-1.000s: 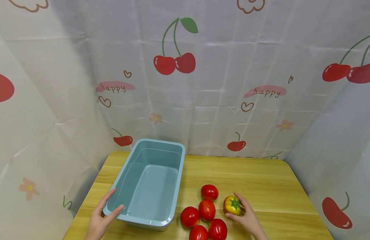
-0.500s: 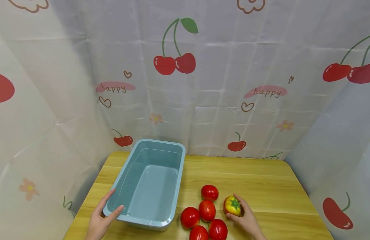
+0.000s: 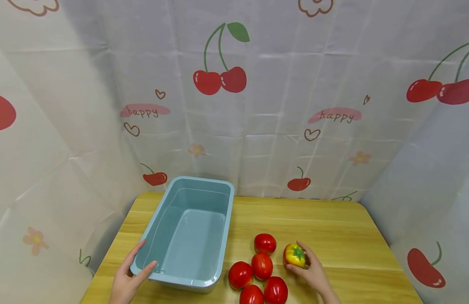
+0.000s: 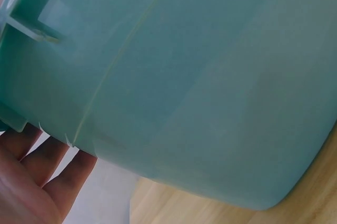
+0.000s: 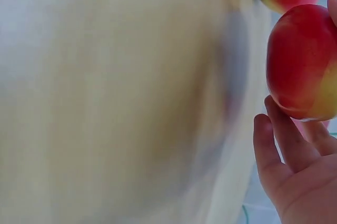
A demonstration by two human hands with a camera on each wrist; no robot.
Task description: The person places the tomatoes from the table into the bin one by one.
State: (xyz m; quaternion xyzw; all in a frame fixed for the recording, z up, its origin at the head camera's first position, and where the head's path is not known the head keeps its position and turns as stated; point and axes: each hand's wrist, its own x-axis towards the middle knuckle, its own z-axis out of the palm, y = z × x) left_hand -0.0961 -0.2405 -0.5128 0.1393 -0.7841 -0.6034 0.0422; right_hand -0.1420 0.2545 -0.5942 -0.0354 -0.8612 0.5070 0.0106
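My left hand (image 3: 127,276) grips the near left corner of a light blue plastic bin (image 3: 229,211), thumb over the rim and fingers along the outside. In the left wrist view, fingers (image 4: 71,182) meet the bin's outer wall (image 4: 200,92). At the right, my right hand (image 3: 314,274) holds a red and yellow tomato (image 3: 294,255) with a green star-shaped top, between thumb and fingers. The right wrist view shows that tomato (image 5: 300,63) close over the table, its red underside toward the camera. Several red tomatoes (image 3: 262,266) lie grouped between bin and right hand.
The wooden table (image 3: 333,228) carries everything. One red tomato (image 3: 265,243) lies farthest back in the group. A white curtain (image 3: 264,126) printed with cherries stands behind the table and on both sides. The inside of the bin shows bare floor and walls.
My right hand and its tomato have risen slightly, and the green top has tipped a little. The left hand and bin stay put; the view has shifted marginally.
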